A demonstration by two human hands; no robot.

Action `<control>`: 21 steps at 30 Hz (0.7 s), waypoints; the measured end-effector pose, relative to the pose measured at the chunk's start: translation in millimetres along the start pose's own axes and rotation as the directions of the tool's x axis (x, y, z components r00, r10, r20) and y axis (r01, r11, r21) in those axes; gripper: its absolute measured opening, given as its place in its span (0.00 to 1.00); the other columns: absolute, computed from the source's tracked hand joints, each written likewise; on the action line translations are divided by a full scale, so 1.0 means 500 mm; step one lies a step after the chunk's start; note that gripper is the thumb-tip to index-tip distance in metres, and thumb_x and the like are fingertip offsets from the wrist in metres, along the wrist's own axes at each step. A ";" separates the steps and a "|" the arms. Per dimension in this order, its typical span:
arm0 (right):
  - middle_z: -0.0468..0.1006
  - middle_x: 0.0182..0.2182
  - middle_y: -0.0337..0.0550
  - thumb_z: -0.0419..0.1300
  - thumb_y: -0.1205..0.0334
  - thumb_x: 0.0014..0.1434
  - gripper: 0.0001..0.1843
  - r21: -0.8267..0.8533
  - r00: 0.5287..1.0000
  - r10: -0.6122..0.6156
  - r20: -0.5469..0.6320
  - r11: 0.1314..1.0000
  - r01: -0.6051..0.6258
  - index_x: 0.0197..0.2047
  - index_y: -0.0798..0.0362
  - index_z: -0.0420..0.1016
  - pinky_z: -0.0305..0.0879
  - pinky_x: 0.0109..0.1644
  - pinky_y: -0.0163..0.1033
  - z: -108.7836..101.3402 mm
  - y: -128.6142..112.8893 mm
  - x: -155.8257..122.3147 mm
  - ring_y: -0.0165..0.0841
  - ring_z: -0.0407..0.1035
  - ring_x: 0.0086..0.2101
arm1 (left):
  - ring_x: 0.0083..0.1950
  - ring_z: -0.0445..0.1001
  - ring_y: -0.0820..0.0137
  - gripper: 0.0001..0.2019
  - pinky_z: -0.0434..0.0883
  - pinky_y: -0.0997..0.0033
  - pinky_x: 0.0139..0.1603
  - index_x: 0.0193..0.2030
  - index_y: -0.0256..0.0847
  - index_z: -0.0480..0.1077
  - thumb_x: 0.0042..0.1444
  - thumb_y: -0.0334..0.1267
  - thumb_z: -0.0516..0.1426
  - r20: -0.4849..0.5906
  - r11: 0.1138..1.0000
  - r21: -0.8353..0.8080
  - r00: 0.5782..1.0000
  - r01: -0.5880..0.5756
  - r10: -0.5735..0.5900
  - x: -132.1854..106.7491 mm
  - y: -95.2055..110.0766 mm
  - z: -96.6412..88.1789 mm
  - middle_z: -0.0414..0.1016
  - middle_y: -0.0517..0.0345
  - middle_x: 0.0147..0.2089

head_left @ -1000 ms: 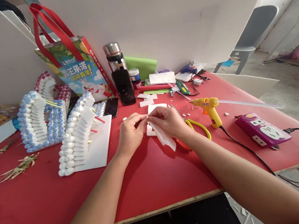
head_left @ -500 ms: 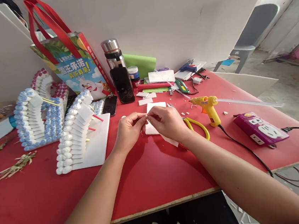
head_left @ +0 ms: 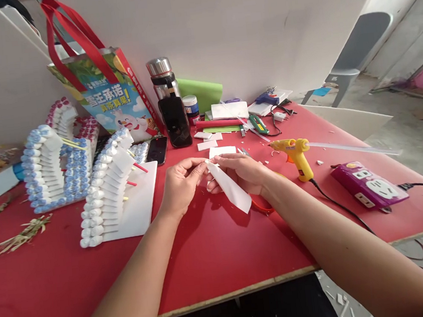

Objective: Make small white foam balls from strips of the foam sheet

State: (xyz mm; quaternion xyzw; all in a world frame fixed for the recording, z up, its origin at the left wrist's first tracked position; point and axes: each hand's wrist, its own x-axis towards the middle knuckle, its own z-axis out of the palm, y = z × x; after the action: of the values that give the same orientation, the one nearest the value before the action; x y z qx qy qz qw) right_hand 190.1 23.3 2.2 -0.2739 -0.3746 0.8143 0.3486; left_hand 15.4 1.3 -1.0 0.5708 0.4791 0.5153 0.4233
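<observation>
A strip of white paper (head_left: 233, 190) slants down and to the right between my hands, its wide end hanging free over the table. My left hand (head_left: 178, 186) pinches the narrow upper end between thumb and fingertips. Around that same end my right hand (head_left: 248, 170) is closed, with some fingers behind the strip. Whether the tip is rolled up is too small to tell. Behind my hands lies a white stack of sheets (head_left: 223, 151), and my right hand partly covers the orange-handled tool (head_left: 262, 205) beside it.
Left stand white and blue fan-shaped paper models (head_left: 95, 203), with a printed bag (head_left: 110, 98) behind. A phone (head_left: 175, 123) leans on a steel flask (head_left: 160, 69). To the right are a yellow glue gun (head_left: 297, 155), its cord, and a purple power socket (head_left: 368, 182).
The paper strip has swung up into view in front of my right hand. My right hand has turned, its fingers now reaching beneath the strip. My left hand keeps its pinch.
</observation>
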 end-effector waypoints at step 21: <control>0.80 0.29 0.44 0.66 0.62 0.60 0.09 -0.108 0.996 -0.060 -0.072 0.993 0.052 0.34 0.57 0.72 0.76 0.33 0.39 0.010 0.009 -0.001 0.31 0.75 0.24 | 0.27 0.66 0.75 0.11 0.65 0.74 0.28 0.40 0.38 0.81 0.56 0.43 0.65 -0.050 0.998 0.051 0.998 -0.021 0.023 0.000 -0.004 0.002 0.77 0.57 0.30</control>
State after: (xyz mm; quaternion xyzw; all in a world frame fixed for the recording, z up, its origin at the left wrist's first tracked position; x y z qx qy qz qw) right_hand 185.4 19.0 1.5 -0.3118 -0.4113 0.7723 0.3703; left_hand 16.3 1.9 -2.8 0.5735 0.4961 0.5218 0.3907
